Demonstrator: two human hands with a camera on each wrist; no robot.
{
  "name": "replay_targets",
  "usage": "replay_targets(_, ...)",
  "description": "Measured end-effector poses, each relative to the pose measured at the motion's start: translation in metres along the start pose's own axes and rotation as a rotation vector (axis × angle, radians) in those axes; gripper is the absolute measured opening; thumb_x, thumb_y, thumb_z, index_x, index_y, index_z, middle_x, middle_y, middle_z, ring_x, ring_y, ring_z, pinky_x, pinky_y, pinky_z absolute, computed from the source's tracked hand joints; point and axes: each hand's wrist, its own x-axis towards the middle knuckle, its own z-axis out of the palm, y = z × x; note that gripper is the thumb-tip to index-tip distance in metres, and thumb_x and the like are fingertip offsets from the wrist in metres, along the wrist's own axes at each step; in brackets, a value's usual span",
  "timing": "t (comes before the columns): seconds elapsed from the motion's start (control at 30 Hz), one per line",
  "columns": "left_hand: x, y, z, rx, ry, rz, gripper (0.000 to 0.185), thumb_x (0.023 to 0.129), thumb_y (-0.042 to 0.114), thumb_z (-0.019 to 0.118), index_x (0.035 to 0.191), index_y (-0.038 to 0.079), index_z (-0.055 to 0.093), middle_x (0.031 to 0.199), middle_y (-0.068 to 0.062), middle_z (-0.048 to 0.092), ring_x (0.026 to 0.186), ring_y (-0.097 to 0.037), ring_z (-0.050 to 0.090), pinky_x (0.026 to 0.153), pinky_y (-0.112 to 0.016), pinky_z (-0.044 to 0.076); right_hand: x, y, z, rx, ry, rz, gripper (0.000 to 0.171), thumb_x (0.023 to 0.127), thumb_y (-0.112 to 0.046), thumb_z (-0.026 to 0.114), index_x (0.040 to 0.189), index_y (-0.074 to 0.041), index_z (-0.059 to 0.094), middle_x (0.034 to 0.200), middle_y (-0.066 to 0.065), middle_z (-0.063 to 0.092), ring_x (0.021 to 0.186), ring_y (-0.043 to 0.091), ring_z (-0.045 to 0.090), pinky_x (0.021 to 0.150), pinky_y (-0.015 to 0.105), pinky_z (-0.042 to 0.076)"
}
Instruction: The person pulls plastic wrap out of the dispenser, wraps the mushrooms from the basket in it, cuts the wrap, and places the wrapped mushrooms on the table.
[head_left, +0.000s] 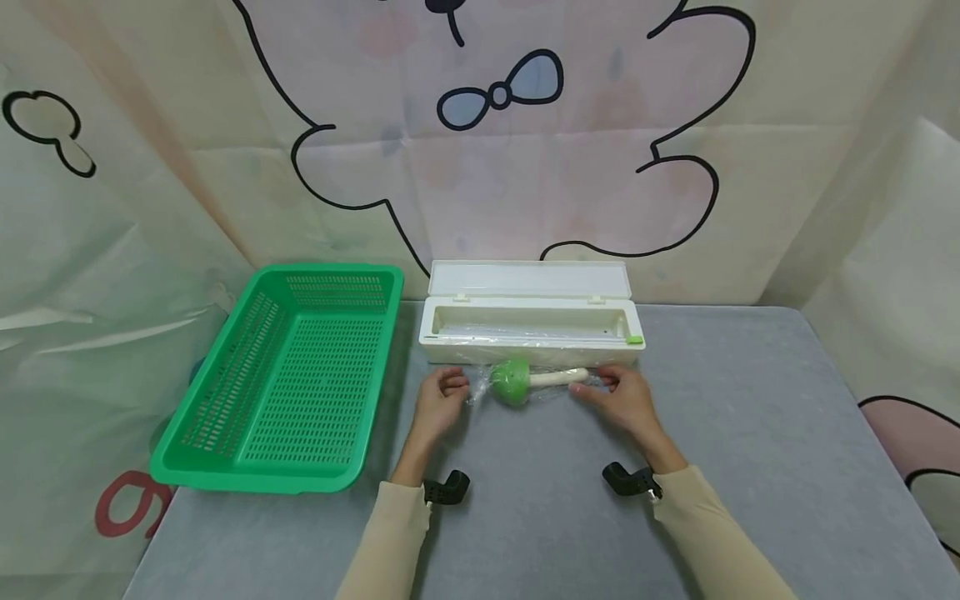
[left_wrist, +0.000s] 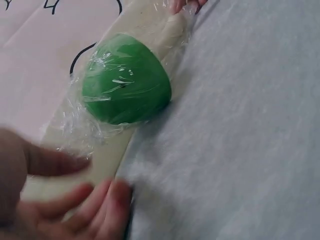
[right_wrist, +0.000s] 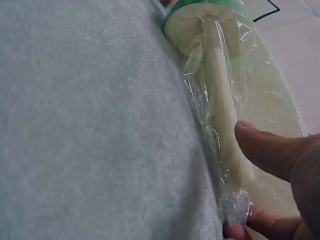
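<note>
Two hands worked at one small object in the head view: a toy mushroom [head_left: 525, 381] with a green cap and a pale stem, sheathed in cling film [head_left: 480, 387], lay on the grey table [head_left: 750, 433] just in front of the open white film dispenser [head_left: 528, 321]. The left hand [head_left: 438, 400], at nine o'clock of the mushroom, curled its fingers on the loose film; the right hand [head_left: 626, 396], at three o'clock, gripped the stem end. A green basket [head_left: 225, 400] stood well off at nine o'clock.

From the left wrist, the cap [left_wrist: 127, 80] showed film drawn tight, with the fingers [left_wrist: 100, 205] pinching the gathered film at seven o'clock.

From the right wrist, the thumb [right_wrist: 265, 147] pressed the wrapped stem [right_wrist: 220, 95], while a twisted tail of film [right_wrist: 235, 205] sat at six o'clock.

By the look of it, the wrapping was in its closing stage; the next move would call for snugging both loose ends down without tearing the film.
</note>
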Motion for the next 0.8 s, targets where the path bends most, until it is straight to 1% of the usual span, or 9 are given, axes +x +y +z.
replay_targets(0.07, 0.000, -0.002, 0.001, -0.059, -0.172, -0.013, 0.046, 0.093, -0.005, 0.061, 0.137, -0.014, 0.051, 0.123, -0.029, 0.064, 0.110, -0.039, 0.064, 0.085, -0.035, 0.055, 0.001, -0.001, 0.002, -0.004, 0.000, -0.011, 0.046, 0.085, -0.023, 0.083, 0.111, 0.011, 0.068, 0.106, 0.025, 0.067, 0.098, 0.036, 0.058, 0.081, 0.039, 0.044)
replay_targets(0.13, 0.000, -0.004, 0.002, -0.126, -0.291, -0.028, 0.055, 0.094, -0.003, 0.063, 0.145, -0.010, 0.044, 0.134, -0.030, 0.057, 0.115, -0.038, 0.062, 0.090, -0.035, 0.054, 0.001, -0.002, 0.003, 0.001, -0.002, -0.012, 0.041, 0.087, -0.021, 0.082, 0.107, 0.011, 0.068, 0.103, 0.025, 0.066, 0.096, 0.036, 0.056, 0.080, 0.039, 0.043)
replay_targets(0.2, 0.000, -0.006, 0.002, -0.193, -0.363, -0.031, 0.061, 0.095, -0.003, 0.065, 0.150, -0.006, 0.040, 0.140, -0.030, 0.053, 0.113, -0.035, 0.063, 0.090, -0.033, 0.054, 0.001, -0.003, 0.003, 0.011, -0.004, -0.004, 0.038, 0.088, -0.020, 0.082, 0.105, 0.011, 0.067, 0.102, 0.025, 0.065, 0.096, 0.036, 0.057, 0.080, 0.038, 0.043)
replay_targets(0.27, 0.001, -0.007, 0.002, -0.246, -0.407, -0.024, 0.065, 0.094, -0.004, 0.067, 0.152, -0.001, 0.039, 0.140, -0.028, 0.052, 0.108, -0.029, 0.064, 0.087, -0.030, 0.054, 0.000, -0.004, 0.002, 0.038, -0.012, 0.003, 0.037, 0.089, -0.018, 0.080, 0.106, 0.011, 0.064, 0.104, 0.025, 0.065, 0.098, 0.035, 0.059, 0.081, 0.035, 0.045)
replay_targets(0.4, 0.000, -0.007, 0.002, -0.301, -0.463, 0.049, 0.066, 0.093, -0.005, 0.068, 0.153, 0.004, 0.043, 0.131, -0.020, 0.055, 0.100, -0.019, 0.063, 0.082, -0.026, 0.054, -0.003, -0.007, -0.001, 0.184, -0.056, 0.047, 0.038, 0.091, -0.015, 0.078, 0.111, 0.010, 0.058, 0.103, 0.020, 0.068, 0.091, 0.022, 0.063, 0.074, 0.025, 0.049)
replay_targets(0.53, -0.002, 0.000, 0.004, -0.309, -0.464, 0.147, 0.058, 0.095, -0.002, 0.068, 0.149, 0.005, 0.049, 0.123, -0.014, 0.054, 0.098, -0.018, 0.060, 0.081, -0.026, 0.053, -0.005, -0.009, -0.006, 0.399, -0.115, 0.118, 0.043, 0.093, -0.013, 0.076, 0.119, 0.010, 0.052, 0.091, 0.002, 0.067, 0.079, 0.005, 0.059, 0.065, 0.020, 0.047)
replay_targets(0.63, -0.005, 0.006, 0.005, -0.296, -0.442, 0.206, 0.050, 0.097, -0.001, 0.065, 0.146, 0.003, 0.053, 0.122, -0.014, 0.057, 0.097, -0.019, 0.060, 0.081, -0.027, 0.054, -0.008, -0.011, -0.009, 0.516, -0.138, 0.134, 0.050, 0.094, -0.011, 0.074, 0.130, 0.012, 0.049, 0.089, -0.007, 0.066, 0.079, 0.000, 0.060, 0.069, 0.019, 0.049)
replay_targets(0.73, -0.006, 0.010, 0.006, -0.305, -0.444, 0.247, 0.046, 0.100, 0.002, 0.062, 0.145, 0.001, 0.052, 0.129, -0.017, 0.058, 0.097, -0.018, 0.061, 0.082, -0.030, 0.055, -0.009, -0.014, -0.011, 0.581, -0.162, 0.119, 0.053, 0.096, -0.009, 0.071, 0.137, 0.017, 0.048, 0.093, -0.007, 0.069, 0.084, 0.000, 0.064, 0.078, 0.020, 0.054)
replay_targets(0.8, -0.007, 0.012, 0.007, -0.326, -0.459, 0.281, 0.047, 0.102, 0.010, 0.061, 0.146, -0.002, 0.050, 0.136, -0.019, 0.055, 0.097, -0.017, 0.060, 0.083, -0.032, 0.055, -0.010, -0.016, -0.012, 0.592, -0.178, 0.106, 0.051, 0.098, -0.009, 0.069, 0.136, 0.019, 0.049, 0.096, -0.004, 0.070, 0.085, 0.002, 0.066, 0.081, 0.023, 0.055)
